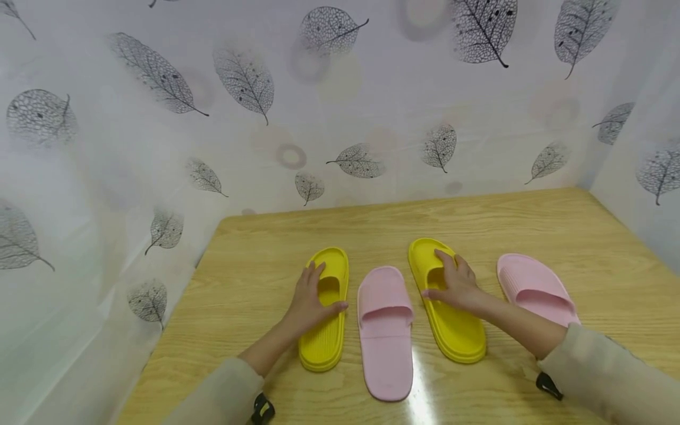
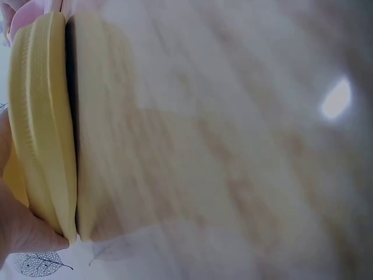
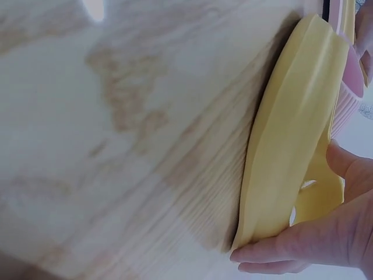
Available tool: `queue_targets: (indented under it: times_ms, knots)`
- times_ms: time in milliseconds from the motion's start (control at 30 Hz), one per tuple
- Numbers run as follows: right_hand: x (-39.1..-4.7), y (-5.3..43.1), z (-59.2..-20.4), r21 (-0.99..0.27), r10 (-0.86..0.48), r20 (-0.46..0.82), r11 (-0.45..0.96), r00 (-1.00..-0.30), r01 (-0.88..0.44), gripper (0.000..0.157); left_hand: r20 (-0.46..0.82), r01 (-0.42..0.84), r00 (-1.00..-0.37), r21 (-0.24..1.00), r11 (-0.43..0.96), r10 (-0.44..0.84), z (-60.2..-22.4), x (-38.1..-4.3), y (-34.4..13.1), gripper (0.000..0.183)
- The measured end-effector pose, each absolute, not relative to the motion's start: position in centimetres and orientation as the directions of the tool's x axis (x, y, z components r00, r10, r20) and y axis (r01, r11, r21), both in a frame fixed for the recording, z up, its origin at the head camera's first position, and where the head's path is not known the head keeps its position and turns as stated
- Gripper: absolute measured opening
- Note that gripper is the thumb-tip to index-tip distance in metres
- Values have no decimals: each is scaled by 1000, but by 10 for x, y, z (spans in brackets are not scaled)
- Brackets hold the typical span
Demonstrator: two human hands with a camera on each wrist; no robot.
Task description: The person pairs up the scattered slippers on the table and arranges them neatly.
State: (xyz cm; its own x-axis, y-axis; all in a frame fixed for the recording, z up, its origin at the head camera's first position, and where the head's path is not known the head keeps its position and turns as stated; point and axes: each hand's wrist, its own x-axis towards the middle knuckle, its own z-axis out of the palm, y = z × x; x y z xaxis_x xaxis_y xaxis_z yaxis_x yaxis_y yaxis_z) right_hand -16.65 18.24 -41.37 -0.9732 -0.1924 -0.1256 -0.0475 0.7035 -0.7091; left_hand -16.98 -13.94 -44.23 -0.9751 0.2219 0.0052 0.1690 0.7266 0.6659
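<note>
**Wood-grain table before a leaf-print curtain, viewed from head height**

With the left hand, pinches the left yellow slipper across its width: thumb spread to the near-side edge facing the middle, fingers on the strap and the outer edge. With the right hand, pinches the right yellow slipper likewise: thumb at the edge facing the middle, fingers over the strap and toward the outer edge. Note, in both wrist views, fingertips against the rim beside the tabletop.

Lie both yellow slippers on the table, toes away from the viewer; the right one slants, toe leftward. Between them, see the left pink slipper, touched by neither hand and nearly straight. Farther right, see the right pink slipper, toe angled left, heel hidden by the right forearm and sleeve.

Nearer the viewer, note pale sleeves and a small black fitting below each wrist. Note also a bright reflection on the tabletop, right of the left pink slipper. Beyond, observe dark skeleton leaves printed on whitish cloth.
</note>
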Motion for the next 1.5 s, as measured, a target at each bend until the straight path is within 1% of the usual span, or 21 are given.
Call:
queue_targets:
  times_ms: [267, 533, 733, 1167, 1500]
  knots:
    - [-174, 182, -418, -713, -181, -139, 701, -974, -29, 89, 2, 162, -976, 672, 723, 217, -441, -175, -138, 99]
    - [-175, 180, -420, -706, -152, -140, 708, -978, -9, 87, 11, 178, -973, 679, 712, 232, -441, -176, -137, 98]
    - [-178, 179, -419, -708, -169, -115, 705, -979, -38, 86, 3, 167, -975, 671, 722, 223, -442, -178, -138, 98]
    - [-188, 178, -416, -718, -176, -139, 696, -974, -23, 87, 26, 184, -974, 670, 719, 225, -442, -186, -136, 98]
    - [-196, 178, -417, -712, -177, -139, 701, -974, -26, 88, -1, 169, -975, 651, 740, 223, -444, -191, -135, 100]
